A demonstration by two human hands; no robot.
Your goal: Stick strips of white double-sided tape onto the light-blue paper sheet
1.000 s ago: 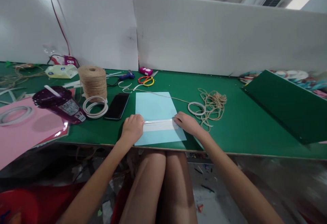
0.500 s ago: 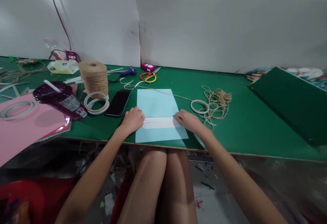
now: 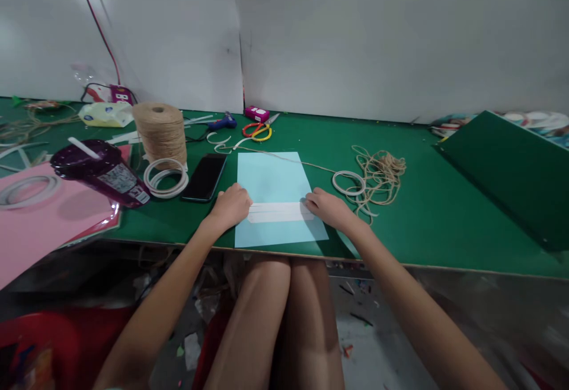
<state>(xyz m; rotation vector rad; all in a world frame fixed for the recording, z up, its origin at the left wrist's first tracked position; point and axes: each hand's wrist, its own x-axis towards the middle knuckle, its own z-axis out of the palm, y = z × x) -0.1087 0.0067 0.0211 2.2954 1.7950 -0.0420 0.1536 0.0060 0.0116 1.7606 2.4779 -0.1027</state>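
A green table (image 3: 422, 218) spans the frame. A light blue paper (image 3: 271, 179) lies at its near edge, a black phone (image 3: 205, 176) and twine spool (image 3: 160, 132) left of it, loose twine (image 3: 383, 170) on the right.

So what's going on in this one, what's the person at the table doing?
A seated person has a white strip laid across a light blue sheet at the green table's near edge. The left hand sits on the strip's left end, the right hand on its right end; pinching or just pressing, I cannot tell. A phone and a twine spool are off to the left.
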